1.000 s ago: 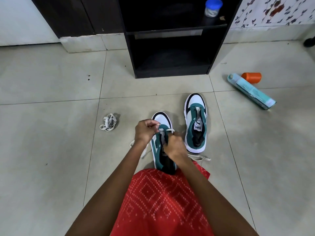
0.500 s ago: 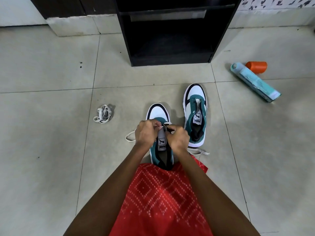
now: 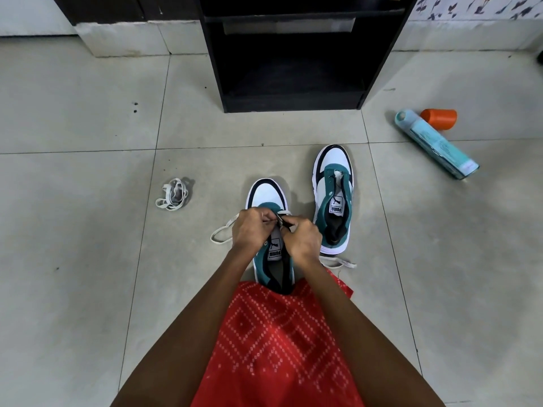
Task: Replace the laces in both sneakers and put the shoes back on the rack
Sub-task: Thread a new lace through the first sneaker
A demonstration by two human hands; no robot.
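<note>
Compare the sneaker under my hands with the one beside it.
The near sneaker has a white lace at its eyelets, pinched by the left hand and right hand; the far sneaker shows bare eyelets and is untouched. The near sneaker's heel is under red cloth; the far sneaker is fully visible. Both are teal and white, toes toward the rack.

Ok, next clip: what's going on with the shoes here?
A person is lacing the nearer sneaker: left hand and right hand both pinch a white lace at its front eyelets. The other sneaker stands beside it, apparently unlaced. A bundled lace lies on the tiles to the left. Neither shoe is on the black rack yet.
</note>
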